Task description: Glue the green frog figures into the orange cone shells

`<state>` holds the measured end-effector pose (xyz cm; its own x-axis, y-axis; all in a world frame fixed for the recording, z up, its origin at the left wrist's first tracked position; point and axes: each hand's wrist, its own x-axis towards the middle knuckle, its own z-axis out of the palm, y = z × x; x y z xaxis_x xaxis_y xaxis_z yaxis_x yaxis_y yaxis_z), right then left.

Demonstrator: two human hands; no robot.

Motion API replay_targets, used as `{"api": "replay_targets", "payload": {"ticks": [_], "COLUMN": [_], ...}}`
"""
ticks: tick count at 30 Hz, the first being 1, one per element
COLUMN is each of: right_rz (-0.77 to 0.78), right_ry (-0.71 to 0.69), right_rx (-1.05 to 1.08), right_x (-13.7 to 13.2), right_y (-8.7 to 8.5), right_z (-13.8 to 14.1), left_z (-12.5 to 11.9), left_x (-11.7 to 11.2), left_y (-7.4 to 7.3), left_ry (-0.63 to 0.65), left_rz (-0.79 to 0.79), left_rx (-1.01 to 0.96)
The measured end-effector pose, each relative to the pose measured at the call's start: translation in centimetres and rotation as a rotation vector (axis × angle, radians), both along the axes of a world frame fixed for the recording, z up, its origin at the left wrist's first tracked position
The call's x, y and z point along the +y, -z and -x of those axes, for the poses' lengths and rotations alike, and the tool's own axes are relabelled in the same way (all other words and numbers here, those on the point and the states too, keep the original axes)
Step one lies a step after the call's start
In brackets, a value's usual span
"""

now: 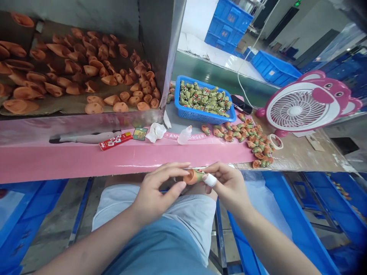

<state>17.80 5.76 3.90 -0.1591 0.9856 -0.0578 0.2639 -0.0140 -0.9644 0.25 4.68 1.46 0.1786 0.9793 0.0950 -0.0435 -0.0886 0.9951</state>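
Above my lap, my right hand pinches a small orange clay piece with a green figure on it; its hollow end points left. White tape wraps a digit of this hand. My left hand is beside that hollow end, thumb and fingers apart; whether the fingertips touch it I cannot tell. On the pink table mat ahead stand a small clear squeeze bottle, a crumpled white tissue and a red packet. Several similar orange-and-green pieces lie to the right.
A blue basket of green figures stands behind the mat. At left, a metal-walled box holds many orange clay pieces. A pink fan and a tape roll are at right. Blue bins flank my legs.
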Motion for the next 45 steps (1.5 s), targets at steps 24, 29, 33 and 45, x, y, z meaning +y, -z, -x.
{"api": "replay_targets", "payload": {"ticks": [24, 29, 33, 45], "right_rz": [-0.555, -0.503, -0.477, -0.383], "right_ry": [-0.239, -0.21, -0.162, -0.118], "right_rx": [-0.382, -0.361, -0.373, -0.343], "right_x": [-0.6, -0.9, -1.2, -1.7], "right_y": [0.0, -0.2, -0.2, 0.0], "right_z": [-1.1, -0.9, -0.6, -0.2], "left_z": [-0.4, -0.6, -0.7, -0.8], "left_x": [-1.1, -1.0, -0.8, -0.7], "left_y": [-1.0, -1.2, -1.0, -1.0], "left_ry": [0.01, 0.01, 0.007, 0.021], "left_rz": [0.374, 0.404, 0.451, 0.536], "left_rx": [-0.201, -0.206, -0.253, -0.3]}}
